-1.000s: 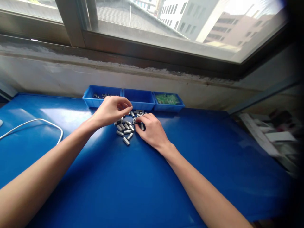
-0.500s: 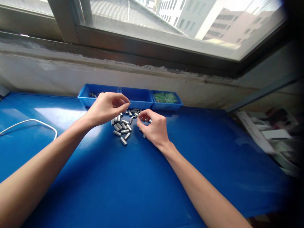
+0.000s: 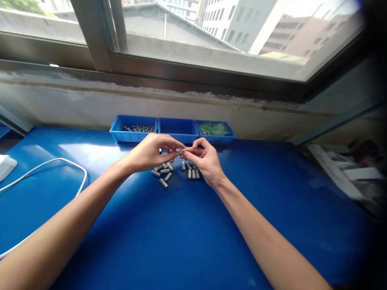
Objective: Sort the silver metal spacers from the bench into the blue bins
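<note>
Over the table my left hand [image 3: 154, 151] and my right hand [image 3: 205, 159] meet, both with fingers pinched. A small silver metal part [image 3: 180, 152] shows between the fingertips of the two hands. Its exact shape is mostly hidden. Below and left of the fingers lies a loose pile of short metal standoffs [image 3: 163, 183], partly covered by my left hand. Beside my right hand, more standoffs [image 3: 194, 174] are lined up side by side in rows, some hidden under the fingers.
Three blue bins stand along the wall: the left bin [image 3: 133, 137] holds small screws [image 3: 143, 128], the middle bin [image 3: 178, 126] shows a bare inside, the right bin [image 3: 217, 139] holds green pieces [image 3: 214, 129]. A white cable [image 3: 60, 158] curves across the blue table [image 3: 169, 241] at left.
My left hand has moved right and closed in, so its fingertips now meet those of my right hand at the small metal part. The camera view has shifted a little.
</note>
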Available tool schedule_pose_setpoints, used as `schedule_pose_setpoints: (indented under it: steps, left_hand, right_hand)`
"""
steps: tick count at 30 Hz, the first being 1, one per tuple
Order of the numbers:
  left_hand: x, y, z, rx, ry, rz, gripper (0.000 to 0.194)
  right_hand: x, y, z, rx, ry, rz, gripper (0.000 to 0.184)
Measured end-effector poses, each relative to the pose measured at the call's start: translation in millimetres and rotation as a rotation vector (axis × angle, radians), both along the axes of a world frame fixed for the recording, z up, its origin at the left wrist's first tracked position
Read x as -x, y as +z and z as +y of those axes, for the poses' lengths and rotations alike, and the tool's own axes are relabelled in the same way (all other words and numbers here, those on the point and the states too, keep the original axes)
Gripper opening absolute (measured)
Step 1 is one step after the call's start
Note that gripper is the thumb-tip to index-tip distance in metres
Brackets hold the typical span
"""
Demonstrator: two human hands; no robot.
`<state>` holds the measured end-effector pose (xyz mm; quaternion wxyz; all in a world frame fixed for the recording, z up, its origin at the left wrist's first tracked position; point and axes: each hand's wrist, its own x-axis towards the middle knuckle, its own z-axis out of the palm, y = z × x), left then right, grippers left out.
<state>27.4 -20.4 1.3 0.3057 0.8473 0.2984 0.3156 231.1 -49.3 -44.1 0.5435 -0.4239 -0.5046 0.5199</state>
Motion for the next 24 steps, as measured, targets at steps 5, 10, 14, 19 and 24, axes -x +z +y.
schedule_pose_setpoints:
  steps: [5,10,14,19,24]
  left_hand:
    - [-0.2,0.0,0.3,-0.005,-0.013,-0.005,0.014]
    - [3.7,-2.5,5.8,0.020,0.046,-0.017,0.010]
    - [18.3,-2.5,16.7,-0.022,0.346,-0.096,0.018]
    - [36.5,-6.6,27.2,-0.076,0.706,-0.216,0.026]
    - [33.1,-8.0,25.2,-0.055,0.634,-0.157,0.028]
  right_hand:
    - [1.5,1.9,-1.7,0.012,0.054,-0.033,0.052]
    - [1.8,2.9,-1.6,-0.045,0.035,-0.125,0.039]
    - [-3.2,3.6,-1.4,-0.239,-0.145,-0.522,0.014]
    - [-4.9,1.5,-1.5,-0.442,-0.134,-0.935,0.010]
    - [1.2,0.7,-3.0,-0.535,-0.113,-1.186,0.024]
